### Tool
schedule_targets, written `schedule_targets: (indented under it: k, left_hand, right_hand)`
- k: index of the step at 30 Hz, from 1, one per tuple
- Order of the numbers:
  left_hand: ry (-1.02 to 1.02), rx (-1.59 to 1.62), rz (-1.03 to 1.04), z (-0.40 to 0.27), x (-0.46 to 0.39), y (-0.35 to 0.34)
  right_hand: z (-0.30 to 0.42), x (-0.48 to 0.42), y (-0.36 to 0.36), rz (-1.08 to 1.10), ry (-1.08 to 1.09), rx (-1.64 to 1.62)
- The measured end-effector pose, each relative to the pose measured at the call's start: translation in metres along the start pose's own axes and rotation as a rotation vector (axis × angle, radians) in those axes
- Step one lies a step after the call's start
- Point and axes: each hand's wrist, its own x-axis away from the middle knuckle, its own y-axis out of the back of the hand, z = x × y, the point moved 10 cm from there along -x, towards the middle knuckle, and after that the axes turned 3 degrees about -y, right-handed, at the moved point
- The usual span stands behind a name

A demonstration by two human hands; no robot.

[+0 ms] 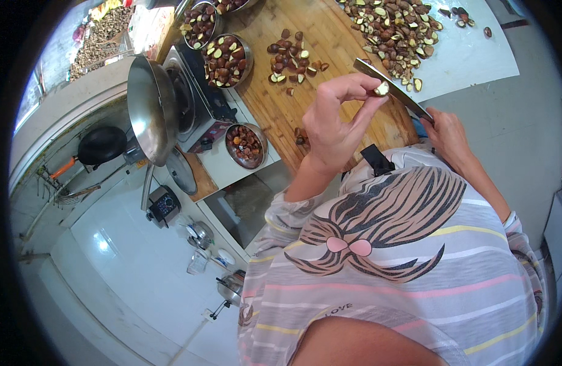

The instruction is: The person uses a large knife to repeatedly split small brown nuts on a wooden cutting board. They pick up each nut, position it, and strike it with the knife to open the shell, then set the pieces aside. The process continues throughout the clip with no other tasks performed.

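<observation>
Between the thumb and fingers of my left hand (338, 116) is a cut nut piece (381, 88), seemingly chestnut, its pale flesh facing up. My right hand (449, 135) grips a broad kitchen knife (406, 99) at the handle end. The blade slants across the right edge of a wooden cutting board (267, 119), just beyond the nut piece. Whether blade and nut touch, I cannot tell. Brown nuts (287, 59), some halved with pale flesh showing, lie loose on the board. A few more pieces (301, 136) sit partly behind my left wrist.
A large heap of cut nuts (400, 32) covers part of a white sheet (477, 55) on the right. Metal bowls (249, 59) of nuts stand along the board's left side, with a bowl of brown pieces (245, 145) nearer. A steel wok (146, 110) rests by the stove (203, 123).
</observation>
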Motion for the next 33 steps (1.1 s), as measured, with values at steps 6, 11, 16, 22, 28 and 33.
schedule_targets:
  k: [6, 11, 16, 22, 28, 33]
  left_hand:
    - [0.052, -0.051, -0.004, 0.005, -0.002, -0.008]
    - [0.092, -0.026, -0.024, 0.011, -0.003, -0.012]
    - [0.246, -0.135, 0.093, 0.045, -0.018, -0.04]
    - [0.026, -0.266, 0.284, 0.1, -0.068, -0.126]
    - [0.099, -0.348, 0.441, 0.154, -0.095, -0.214]
    - [0.025, -0.436, 0.542, 0.172, -0.093, -0.254]
  right_hand:
    - [-0.006, -0.001, -0.002, -0.017, 0.012, -0.013]
    - [-0.01, -0.002, -0.001, -0.013, 0.002, -0.021]
    - [-0.016, 0.001, 0.001, -0.068, 0.057, -0.091]
    - [-0.014, 0.006, -0.004, -0.042, 0.098, -0.039]
    - [-0.009, 0.006, 0.001, -0.007, 0.06, -0.011]
    - [-0.01, 0.01, 0.001, -0.029, 0.034, 0.012]
